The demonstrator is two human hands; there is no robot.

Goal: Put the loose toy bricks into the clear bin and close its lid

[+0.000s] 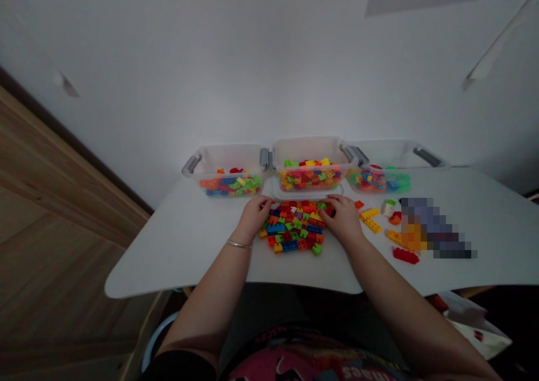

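Observation:
A dense pile of coloured toy building bricks [295,228] lies on the white table in front of me, mostly red, orange, green, blue and yellow. At its left edge rests my left hand [254,219], fingers loosely bent toward the far corner of the pile and no brick visible in them. My right hand [344,219] is at the pile's right side, thumb apart from the fingers, with a dark gap between them beside the bricks. Behind the pile, a pale lid [309,194] lies partly under the middle clear box [309,148], which holds many bricks.
A left clear box [231,153] and a right clear box [391,150] with grey clips hold more coloured pieces. Loose yellow bricks [371,221] and a red brick [406,255] lie to the right, near a blurred-out item [438,229]. A wall rises behind the table [168,252].

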